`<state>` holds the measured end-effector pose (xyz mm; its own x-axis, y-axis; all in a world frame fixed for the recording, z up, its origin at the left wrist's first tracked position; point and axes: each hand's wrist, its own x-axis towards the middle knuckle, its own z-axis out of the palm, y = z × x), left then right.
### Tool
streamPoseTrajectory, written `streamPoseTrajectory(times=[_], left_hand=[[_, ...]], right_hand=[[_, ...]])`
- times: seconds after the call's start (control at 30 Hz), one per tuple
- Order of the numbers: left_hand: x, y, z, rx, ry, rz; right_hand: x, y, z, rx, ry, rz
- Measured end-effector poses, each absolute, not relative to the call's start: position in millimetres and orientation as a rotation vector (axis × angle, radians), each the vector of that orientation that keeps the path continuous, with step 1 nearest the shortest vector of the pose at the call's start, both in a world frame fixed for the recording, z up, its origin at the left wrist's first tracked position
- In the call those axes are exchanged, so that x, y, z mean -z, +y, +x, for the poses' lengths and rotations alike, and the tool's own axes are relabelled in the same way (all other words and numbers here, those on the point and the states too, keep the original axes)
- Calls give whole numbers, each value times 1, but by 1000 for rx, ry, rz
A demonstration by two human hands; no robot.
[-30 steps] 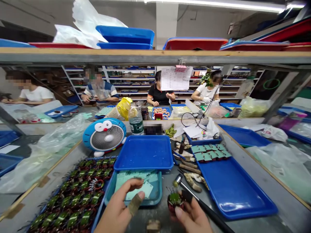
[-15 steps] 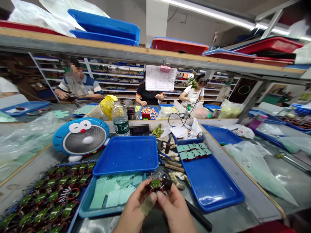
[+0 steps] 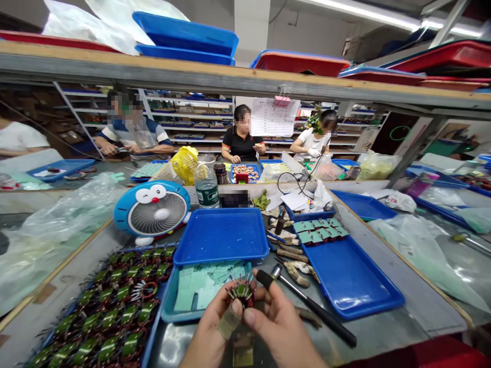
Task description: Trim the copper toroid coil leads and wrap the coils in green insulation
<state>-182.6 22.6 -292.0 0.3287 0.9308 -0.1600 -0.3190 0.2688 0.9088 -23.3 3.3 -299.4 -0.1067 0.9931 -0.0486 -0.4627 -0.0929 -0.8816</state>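
Low in the middle of the head view, a small wire-wound coil [image 3: 241, 292] with a green centre and several stiff leads pointing up sits between my hands. My left hand [image 3: 213, 324] grips its left side, with tan tape round the thumb. At the coil's right side, my right hand [image 3: 278, 322] pinches with the thumb and bent fingers, while the index finger in a black sleeve sticks up. A hammer [image 3: 314, 304] with a black handle lies just right of my right hand. Behind my left hand, pale green cards [image 3: 192, 289] fill a teal tray [image 3: 169, 309].
A blue tray [image 3: 156, 327] of similar coils stands at left. Another blue tray [image 3: 222, 235] overlaps the teal tray. At right, a blue tray [image 3: 356, 276] holds card-topped pieces [image 3: 320, 231]. A cartoon fan [image 3: 153, 212] and a bottle [image 3: 206, 186] stand behind; co-workers sit opposite.
The view has shifted, so the bench things appear farther right. My right index finger has lifted off the coil, and more of the hammer shows. Both hands still hold the coil.
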Motion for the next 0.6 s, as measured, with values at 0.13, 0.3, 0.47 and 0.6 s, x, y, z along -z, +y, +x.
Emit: streamPoseTrajectory(times=[0.13, 0.3, 0.47, 0.6], left_hand=[[291, 15, -202, -946, 819, 857], [292, 4, -205, -944, 749, 800], [290, 4, -203, -942, 721, 829], [292, 5, -201, -924, 683, 832]], right_hand=[[279, 12, -1, -1325, -1340, -1113], [258, 19, -4, -1344, -1465, -1010], [254, 17, -13, -1611, -1318, -922], [254, 23, -2, -1508, -1443, -977]])
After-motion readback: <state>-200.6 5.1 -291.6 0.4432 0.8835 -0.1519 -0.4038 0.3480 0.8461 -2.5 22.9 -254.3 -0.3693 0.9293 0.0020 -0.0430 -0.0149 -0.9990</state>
